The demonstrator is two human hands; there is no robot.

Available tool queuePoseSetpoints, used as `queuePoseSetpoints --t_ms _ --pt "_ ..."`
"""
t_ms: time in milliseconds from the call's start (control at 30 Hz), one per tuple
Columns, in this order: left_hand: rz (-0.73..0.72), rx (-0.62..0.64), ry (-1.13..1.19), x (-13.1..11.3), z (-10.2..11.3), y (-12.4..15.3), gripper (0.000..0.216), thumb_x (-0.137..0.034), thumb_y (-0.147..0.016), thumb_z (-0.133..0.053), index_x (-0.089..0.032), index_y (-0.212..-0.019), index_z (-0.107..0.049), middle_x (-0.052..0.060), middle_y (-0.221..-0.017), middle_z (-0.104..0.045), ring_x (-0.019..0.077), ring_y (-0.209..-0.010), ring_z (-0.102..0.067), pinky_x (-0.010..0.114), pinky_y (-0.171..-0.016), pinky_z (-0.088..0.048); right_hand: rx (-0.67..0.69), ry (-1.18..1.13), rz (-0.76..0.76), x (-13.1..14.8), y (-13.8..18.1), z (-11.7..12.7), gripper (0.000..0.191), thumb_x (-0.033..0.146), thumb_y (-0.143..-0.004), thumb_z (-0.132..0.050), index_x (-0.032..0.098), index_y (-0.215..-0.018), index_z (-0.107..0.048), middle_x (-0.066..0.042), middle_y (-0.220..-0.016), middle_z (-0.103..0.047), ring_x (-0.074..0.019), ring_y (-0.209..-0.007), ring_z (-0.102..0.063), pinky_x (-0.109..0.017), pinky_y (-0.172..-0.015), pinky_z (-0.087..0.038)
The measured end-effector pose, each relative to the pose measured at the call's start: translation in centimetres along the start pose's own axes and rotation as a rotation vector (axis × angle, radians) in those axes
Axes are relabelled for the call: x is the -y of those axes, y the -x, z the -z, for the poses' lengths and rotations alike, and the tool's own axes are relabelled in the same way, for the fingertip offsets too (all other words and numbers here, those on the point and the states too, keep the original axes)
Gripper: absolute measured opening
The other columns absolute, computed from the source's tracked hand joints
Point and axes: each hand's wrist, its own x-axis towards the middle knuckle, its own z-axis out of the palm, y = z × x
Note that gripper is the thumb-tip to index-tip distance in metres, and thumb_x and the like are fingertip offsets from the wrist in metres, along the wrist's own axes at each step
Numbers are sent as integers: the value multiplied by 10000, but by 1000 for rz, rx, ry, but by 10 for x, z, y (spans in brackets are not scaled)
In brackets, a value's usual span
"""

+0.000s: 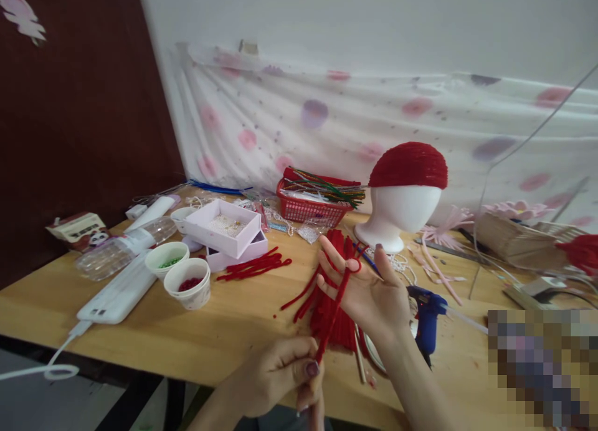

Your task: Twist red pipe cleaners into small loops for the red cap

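A red fuzzy pipe cleaner (pixel 332 322) stretches between my two hands. My left hand (pixel 275 375) pinches its lower end at the front edge of the table. My right hand (pixel 374 297) is open, palm towards me with fingers spread, and the pipe cleaner's upper end forms a loop round its bent index finger. Beneath my hands lies a thick bundle of red pipe cleaners (pixel 348 341), partly covered by my right hand. A blue glue gun (pixel 427 322) stands just right of my right wrist. A pale stick (pixel 360 356) lies by the bundle.
Behind are a white foam head (pixel 402 213) with a red cap (pixel 408 166) and a red basket (pixel 315 212) of pipe cleaners. Left stand bead cups (pixel 191 300), lilac boxes (pixel 233 236), a white power strip (pixel 116 294) and a plastic bottle (pixel 112 253).
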Motion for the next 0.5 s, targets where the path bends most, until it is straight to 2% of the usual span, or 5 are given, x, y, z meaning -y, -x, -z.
queuePoseSetpoints --t_ms 100,167,333,400,500 --pt "25 -46 113 6 6 -8 415 -552 -865 -622 -188 -719 -484 -67 -524 -468 117 -425 -597 203 -477 -400 -48 29 -60 2 -4 8 338 534 -832 -635 299 -616 -746 -11 -1148 -760 -274 -1152 -611 -464 -963 -480" --pt "38 -108 172 6 12 -13 399 -529 -831 -654 -188 -708 -486 -70 -527 -471 129 -418 -597 225 -466 -455 -90 80 -40 1 -8 15 230 457 -755 -744 299 -590 -718 7 -1041 -777 -252 -1070 -631 -427 -953 -483" --pt "-43 -337 198 -4 20 -14 384 -469 -838 -616 -191 -626 -457 -95 -468 -397 68 -358 -492 164 -397 -405 -139 214 67 -2 -15 26 221 444 -690 -808 275 -586 -710 -9 -920 -730 -229 -960 -594 -381 -939 -447" --pt "-49 -384 184 -8 20 -8 396 -460 -824 -642 -189 -592 -468 -106 -408 -345 62 -321 -444 153 -364 -371 -143 302 112 0 -14 29 186 409 -702 -810 259 -626 -729 -19 -926 -684 -216 -917 -560 -356 -910 -422" --pt "-52 -430 177 -14 18 2 400 -478 -809 -659 -198 -584 -484 -125 -363 -265 68 -279 -378 158 -317 -340 -132 451 170 6 -12 31 251 328 -752 -790 223 -545 -692 -16 -976 -604 -184 -894 -499 -304 -867 -373"
